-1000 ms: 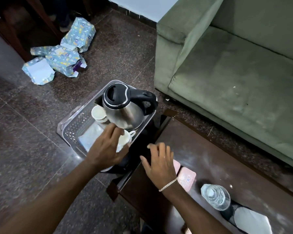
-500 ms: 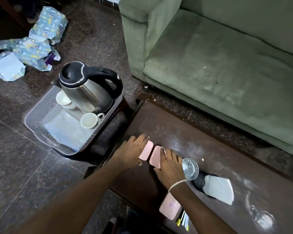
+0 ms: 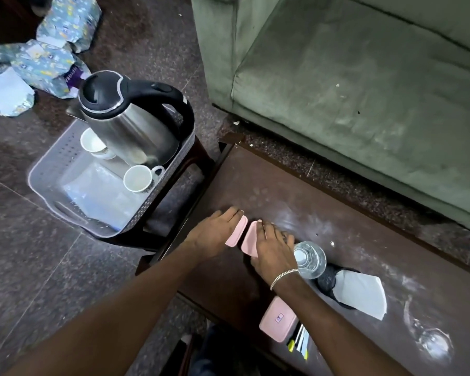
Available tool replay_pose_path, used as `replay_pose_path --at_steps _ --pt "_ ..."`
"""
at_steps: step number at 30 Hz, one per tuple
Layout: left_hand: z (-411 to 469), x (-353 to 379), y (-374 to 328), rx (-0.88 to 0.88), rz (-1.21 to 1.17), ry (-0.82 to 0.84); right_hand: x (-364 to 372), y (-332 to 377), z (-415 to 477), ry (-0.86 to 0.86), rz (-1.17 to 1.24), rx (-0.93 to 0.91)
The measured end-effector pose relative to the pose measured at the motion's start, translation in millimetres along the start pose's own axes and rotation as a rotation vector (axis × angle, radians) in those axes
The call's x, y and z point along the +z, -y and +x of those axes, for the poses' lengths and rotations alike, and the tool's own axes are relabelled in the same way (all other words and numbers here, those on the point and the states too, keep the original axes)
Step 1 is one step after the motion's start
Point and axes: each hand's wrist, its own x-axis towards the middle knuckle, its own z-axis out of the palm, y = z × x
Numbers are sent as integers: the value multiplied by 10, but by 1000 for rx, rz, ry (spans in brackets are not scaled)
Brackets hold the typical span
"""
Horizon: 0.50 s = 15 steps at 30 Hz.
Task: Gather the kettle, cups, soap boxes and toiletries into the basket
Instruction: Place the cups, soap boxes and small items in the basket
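Observation:
A grey perforated basket [image 3: 42,183] sits on a dark stool at the left. A steel kettle [image 3: 128,123] with a black handle stands in it, beside two white cups [image 3: 140,178] [image 3: 92,143] and a clear packet [image 3: 98,196]. On the dark table my left hand [image 3: 215,234] grips a pink soap box [image 3: 237,231], and my right hand [image 3: 272,248] grips a second pink soap box [image 3: 249,240] next to it. A third pink soap box [image 3: 278,318] lies near the table's front edge.
A clear water bottle [image 3: 310,259] stands right of my right hand, with a black item and a white paper [image 3: 361,294] behind it. A green sofa [image 3: 364,90] runs along the far side. Patterned packets [image 3: 46,58] lie on the floor at the upper left.
My left hand has left the cup in the basket and come to the table. Both hands now close on the two pink soap boxes. The view has swung right.

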Motion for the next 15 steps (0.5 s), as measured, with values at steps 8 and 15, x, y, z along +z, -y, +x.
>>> replay_pose_path --at_steps 8,15 --pt "-684 -663 336 77 -51 -324 -490 332 -166 -126 82 -21" --pt "-1611 -1311 1162 -102 -87 -349 -1018 1212 -171 -320 219 -173"
